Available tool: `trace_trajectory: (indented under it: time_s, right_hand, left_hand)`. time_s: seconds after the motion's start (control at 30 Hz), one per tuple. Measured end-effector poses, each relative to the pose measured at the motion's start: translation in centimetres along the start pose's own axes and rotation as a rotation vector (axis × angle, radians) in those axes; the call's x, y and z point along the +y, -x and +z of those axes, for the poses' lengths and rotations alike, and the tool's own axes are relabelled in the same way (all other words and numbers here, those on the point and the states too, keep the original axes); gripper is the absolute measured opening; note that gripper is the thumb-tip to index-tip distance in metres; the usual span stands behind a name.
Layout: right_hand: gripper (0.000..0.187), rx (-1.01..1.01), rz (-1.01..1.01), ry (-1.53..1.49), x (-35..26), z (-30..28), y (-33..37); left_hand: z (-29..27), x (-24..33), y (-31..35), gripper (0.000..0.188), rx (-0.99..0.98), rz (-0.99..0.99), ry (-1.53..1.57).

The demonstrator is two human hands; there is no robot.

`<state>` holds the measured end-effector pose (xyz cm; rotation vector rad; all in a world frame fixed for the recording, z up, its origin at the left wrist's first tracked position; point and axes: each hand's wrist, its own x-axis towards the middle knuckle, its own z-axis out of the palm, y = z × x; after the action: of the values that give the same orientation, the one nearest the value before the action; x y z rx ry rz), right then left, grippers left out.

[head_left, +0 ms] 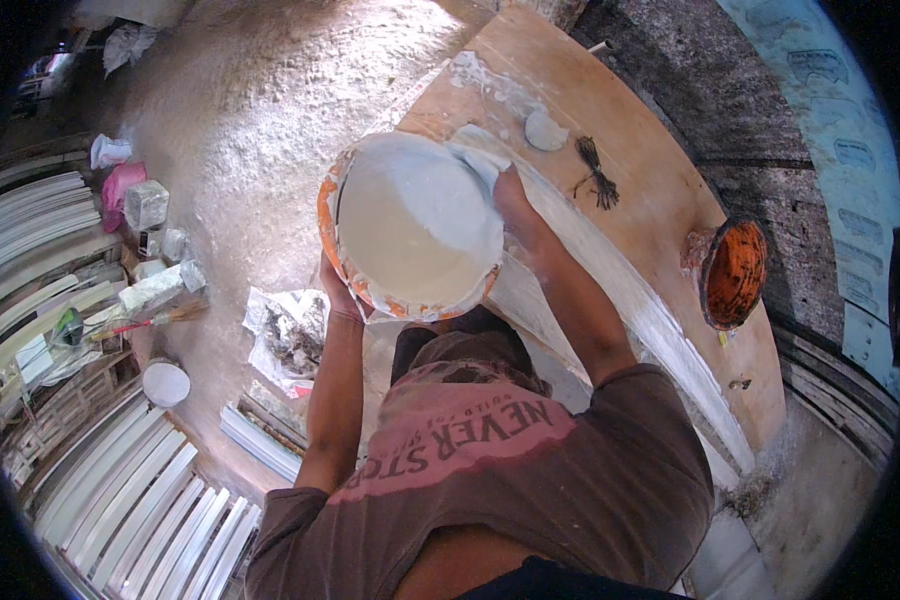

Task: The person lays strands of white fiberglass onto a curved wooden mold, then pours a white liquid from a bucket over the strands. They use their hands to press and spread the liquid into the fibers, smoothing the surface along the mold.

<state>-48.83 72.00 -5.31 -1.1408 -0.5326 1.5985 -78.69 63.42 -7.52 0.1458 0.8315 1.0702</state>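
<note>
A round orange basin (327,215), its rim crusted with white, is held up in front of my body. Pale cream liquid (410,235), perhaps wet plaster, fills much of it, with a whiter coat along the right inner wall. My left hand (340,288) grips the basin's lower left side, its fingers partly hidden beneath. On the opposite side, my right hand (513,198) is closed at the rim, next to a white, plaster-coated edge. The basin is over the left edge of a brown board table (630,130).
On the table lie a white lump (545,131), a dark fibre bundle (597,175) and a tilted orange bowl (735,275). White strips (140,510) are stacked at lower left. A white sack (288,335) and a bucket (166,384) stand on the floor.
</note>
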Motion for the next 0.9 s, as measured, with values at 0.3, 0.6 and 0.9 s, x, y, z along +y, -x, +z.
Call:
trace_trajectory:
  time_s: [0.3,0.6,0.9]
  right_hand:
    - [0.032,0.027,-0.263,0.060,6.5,-4.5,-3.7]
    - [0.033,-0.058,-0.040,-0.351,5.9,-10.8,7.3]
    - [0.034,-0.095,-0.098,-0.456,3.8,-22.1,25.6]
  left_hand:
    - [5.9,-1.2,1.9,0.060,0.145,-0.019,-0.007]
    - [10.2,-8.2,8.0,0.065,0.086,-0.059,-0.110]
    - [14.0,-23.5,18.3,0.064,-0.020,-0.088,-0.175]
